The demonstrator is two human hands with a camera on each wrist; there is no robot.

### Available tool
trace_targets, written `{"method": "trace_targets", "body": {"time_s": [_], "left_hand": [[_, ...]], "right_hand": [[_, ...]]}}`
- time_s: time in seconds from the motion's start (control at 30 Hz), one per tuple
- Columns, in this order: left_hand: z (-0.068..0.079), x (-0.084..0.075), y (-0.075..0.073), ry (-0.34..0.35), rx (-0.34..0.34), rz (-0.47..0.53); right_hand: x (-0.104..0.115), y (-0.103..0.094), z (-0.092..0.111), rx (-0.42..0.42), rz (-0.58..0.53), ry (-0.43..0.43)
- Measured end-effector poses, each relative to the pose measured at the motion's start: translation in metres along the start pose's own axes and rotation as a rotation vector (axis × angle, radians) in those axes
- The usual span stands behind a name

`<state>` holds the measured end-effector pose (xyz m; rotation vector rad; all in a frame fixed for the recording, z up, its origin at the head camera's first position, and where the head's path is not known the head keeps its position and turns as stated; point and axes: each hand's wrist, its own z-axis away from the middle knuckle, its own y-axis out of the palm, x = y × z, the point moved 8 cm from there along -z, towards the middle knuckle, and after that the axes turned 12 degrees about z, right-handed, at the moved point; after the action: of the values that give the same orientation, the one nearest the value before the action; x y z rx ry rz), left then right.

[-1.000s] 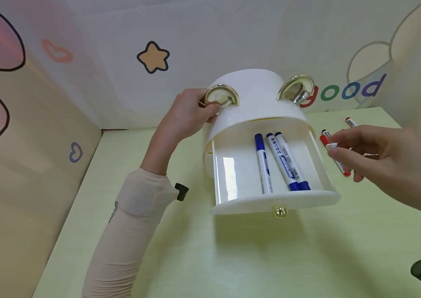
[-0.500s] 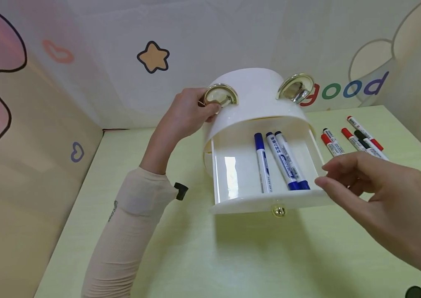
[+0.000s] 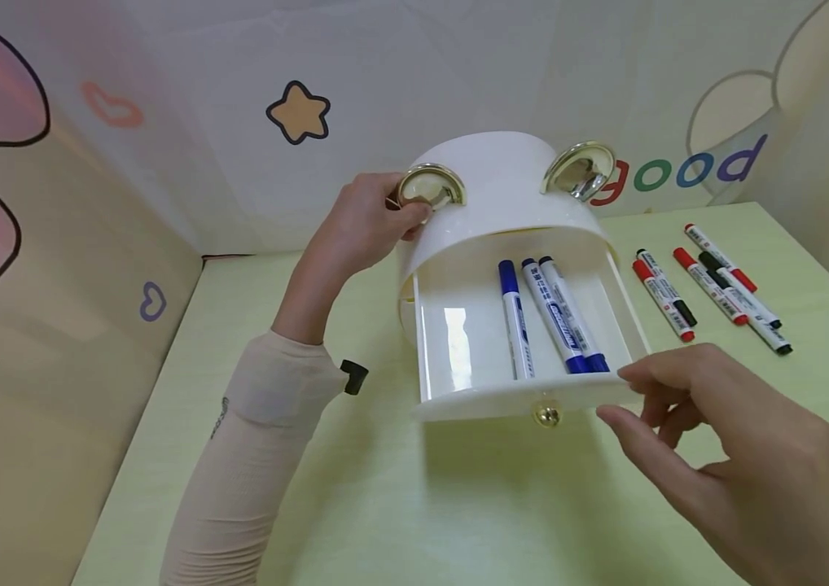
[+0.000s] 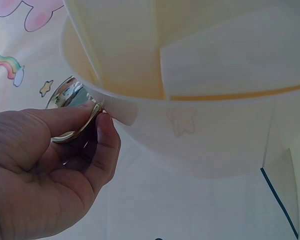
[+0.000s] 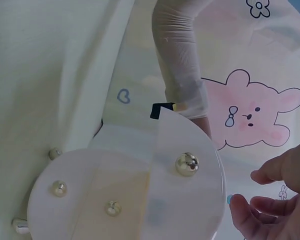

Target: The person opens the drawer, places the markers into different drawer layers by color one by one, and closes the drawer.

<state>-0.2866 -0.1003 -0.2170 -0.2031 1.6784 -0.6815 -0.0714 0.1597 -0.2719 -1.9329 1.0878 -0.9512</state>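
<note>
A white rounded desktop organizer [image 3: 498, 179] with two gold ears stands on the table. My left hand [image 3: 370, 220] pinches its left gold ear [image 3: 431, 187] between thumb and fingers, which the left wrist view shows up close. The top drawer [image 3: 466, 399] is pulled out. Inside it lie three blue-capped whiteboard markers [image 3: 557, 317]. My right hand [image 3: 744, 456] is by the right end of the drawer front, thumb and forefinger apart, holding nothing. A gold ball knob [image 3: 548, 416] sits at the middle of that front; the right wrist view also shows it [image 5: 187, 164].
Several red and black markers [image 3: 711, 285] lie on the table to the right of the organizer. Printed fabric walls [image 3: 239, 163] stand behind and at the sides. Two lower drawer fronts with small knobs [image 5: 113, 208] appear in the right wrist view.
My right hand has come from above the red and black markers, down and left to the drawer front's right end, uncovering those markers. My left hand stays on the ear.
</note>
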Motion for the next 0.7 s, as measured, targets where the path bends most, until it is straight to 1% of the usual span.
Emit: {"method": "trace_targets", "body": {"time_s": [0.03,0.07,0.1,0.17,0.2,0.23,0.33,0.4,0.5,0.6,0.7], "left_hand": [[0.000,0.000,0.000,-0.002,-0.002,-0.002],[0.000,0.000,-0.001,-0.003,-0.003,-0.001],[0.000,0.001,-0.001,-0.004,-0.002,0.000],[0.000,0.001,-0.001,-0.003,-0.001,-0.003],[0.000,0.001,-0.001,-0.002,-0.002,-0.005],[0.000,0.001,-0.001,-0.001,-0.002,-0.007],[0.000,0.001,-0.001,0.000,-0.001,-0.011],[0.000,0.001,0.000,-0.002,0.000,-0.012],[0.000,0.002,0.000,-0.004,0.001,-0.014],[-0.001,0.002,0.000,-0.008,-0.001,-0.015],[0.000,0.003,-0.001,-0.013,-0.004,-0.012]], "right_hand": [[-0.011,0.011,0.007,-0.019,-0.022,-0.036],[-0.019,0.023,0.013,-0.021,-0.034,-0.053],[-0.025,0.031,0.018,-0.037,-0.045,-0.081],[-0.023,0.040,0.021,-0.035,-0.056,-0.120],[-0.013,0.038,0.018,-0.015,-0.038,-0.122],[-0.003,0.035,0.015,-0.013,-0.023,-0.127],[0.038,0.015,-0.002,0.003,0.035,-0.129],[0.055,0.009,-0.008,-0.014,0.055,-0.131],[0.066,0.009,-0.014,-0.017,0.060,-0.136],[0.069,0.015,-0.015,-0.022,0.046,-0.154],[0.071,0.020,-0.014,-0.064,0.043,-0.191]]}}
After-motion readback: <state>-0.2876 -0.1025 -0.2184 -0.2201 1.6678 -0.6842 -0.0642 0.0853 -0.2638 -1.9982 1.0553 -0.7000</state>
